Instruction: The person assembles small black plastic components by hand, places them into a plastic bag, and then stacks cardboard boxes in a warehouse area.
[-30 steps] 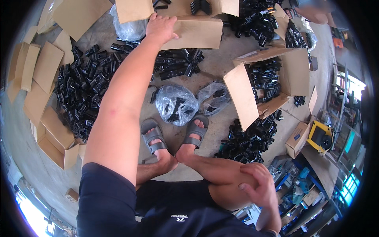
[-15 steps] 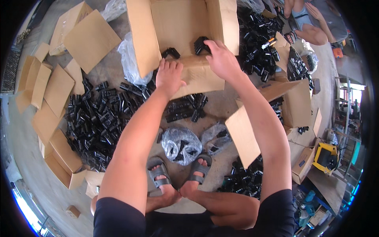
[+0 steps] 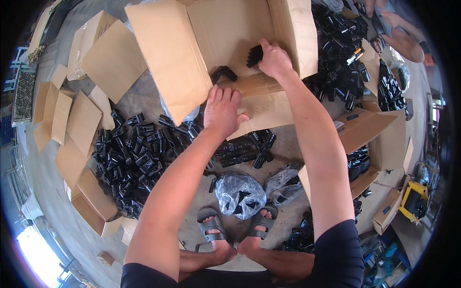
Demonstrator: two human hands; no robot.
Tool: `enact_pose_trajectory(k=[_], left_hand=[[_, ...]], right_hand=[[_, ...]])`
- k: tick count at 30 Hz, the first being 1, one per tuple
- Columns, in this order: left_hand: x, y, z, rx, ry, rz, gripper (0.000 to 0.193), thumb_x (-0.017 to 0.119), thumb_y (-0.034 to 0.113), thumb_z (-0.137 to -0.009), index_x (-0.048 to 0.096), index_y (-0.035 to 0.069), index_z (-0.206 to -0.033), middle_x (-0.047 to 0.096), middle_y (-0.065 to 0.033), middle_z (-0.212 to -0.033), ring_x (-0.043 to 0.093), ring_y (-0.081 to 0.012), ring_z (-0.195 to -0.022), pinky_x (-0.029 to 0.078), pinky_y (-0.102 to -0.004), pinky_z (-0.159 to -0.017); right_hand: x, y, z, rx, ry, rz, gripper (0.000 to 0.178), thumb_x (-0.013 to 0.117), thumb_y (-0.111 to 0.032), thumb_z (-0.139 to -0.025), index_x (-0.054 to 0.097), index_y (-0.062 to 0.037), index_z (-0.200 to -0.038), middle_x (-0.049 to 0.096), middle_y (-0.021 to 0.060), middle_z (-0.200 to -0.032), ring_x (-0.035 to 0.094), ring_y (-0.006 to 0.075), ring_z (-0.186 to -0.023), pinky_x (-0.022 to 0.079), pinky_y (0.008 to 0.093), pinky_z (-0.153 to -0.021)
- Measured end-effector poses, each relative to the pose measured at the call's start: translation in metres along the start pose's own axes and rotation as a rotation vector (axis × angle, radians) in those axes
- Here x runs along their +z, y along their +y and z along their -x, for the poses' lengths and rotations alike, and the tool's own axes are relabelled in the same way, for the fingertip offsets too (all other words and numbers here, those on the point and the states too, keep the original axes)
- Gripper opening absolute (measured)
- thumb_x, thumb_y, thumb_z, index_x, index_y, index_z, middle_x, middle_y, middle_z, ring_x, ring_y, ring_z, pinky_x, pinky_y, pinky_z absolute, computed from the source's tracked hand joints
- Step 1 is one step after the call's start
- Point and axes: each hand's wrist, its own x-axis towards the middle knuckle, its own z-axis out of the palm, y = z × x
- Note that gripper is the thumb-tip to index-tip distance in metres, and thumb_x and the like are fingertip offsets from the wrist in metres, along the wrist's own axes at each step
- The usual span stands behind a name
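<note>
In front of me stands an opened cardboard box, its near flap folded outward. My left hand rests on that flap, its fingers laid over the board and the thumb apart. Inside, just beyond those fingertips, lies a black angled plastic piece. My right hand reaches into the box, closed round a small bunch of ridged black plastic pieces. The palm hides part of the bunch.
Heaps of black pieces lie left, with more at right. Clear plastic bags sit before my sandals. Opened cartons stand left, another carton right. A person is at the far right, near a yellow-framed object.
My right hand has moved deeper into the box with the black pieces and turned them. My left hand stays on the flap. The whole view has shifted.
</note>
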Motion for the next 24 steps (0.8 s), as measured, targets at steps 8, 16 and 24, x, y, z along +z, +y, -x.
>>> enact_pose_trajectory(k=[8, 16, 24], left_hand=[[0.009, -0.001, -0.003, 0.085, 0.193, 0.057, 0.074, 0.078, 0.047, -0.082, 0.053, 0.000, -0.133, 0.058, -0.0205, -0.125, 0.050, -0.0386, -0.129, 0.027, -0.0491, -0.122], [0.042, -0.001, 0.002, 0.070, 0.278, 0.028, 0.083, 0.078, 0.050, -0.075, 0.049, 0.000, -0.134, 0.056, -0.0219, -0.126, 0.049, -0.0416, -0.130, 0.026, -0.0535, -0.121], [0.045, 0.006, -0.002, 0.064, 0.294, 0.037, 0.088, 0.066, 0.065, -0.085, 0.047, 0.000, -0.142, 0.051, -0.0238, -0.142, 0.043, -0.0388, -0.139, 0.018, -0.0497, -0.125]], right_hand=[[0.032, -0.091, 0.017, -0.386, 0.022, 0.175, 0.050, 0.070, -0.015, -0.089, 0.056, -0.0187, -0.137, 0.057, 0.0167, -0.137, 0.064, 0.0369, -0.119, 0.058, 0.0423, -0.094], [0.057, -0.091, 0.010, -0.450, 0.081, 0.014, 0.030, 0.061, -0.014, -0.092, 0.064, -0.0172, -0.121, 0.059, 0.0164, -0.126, 0.070, 0.0368, -0.105, 0.062, 0.0428, -0.085], [0.009, -0.065, 0.038, -0.123, 0.364, -0.346, 0.048, 0.081, -0.009, -0.071, 0.062, -0.0140, -0.114, 0.060, 0.0191, -0.116, 0.071, 0.0386, -0.097, 0.060, 0.0455, -0.084]])
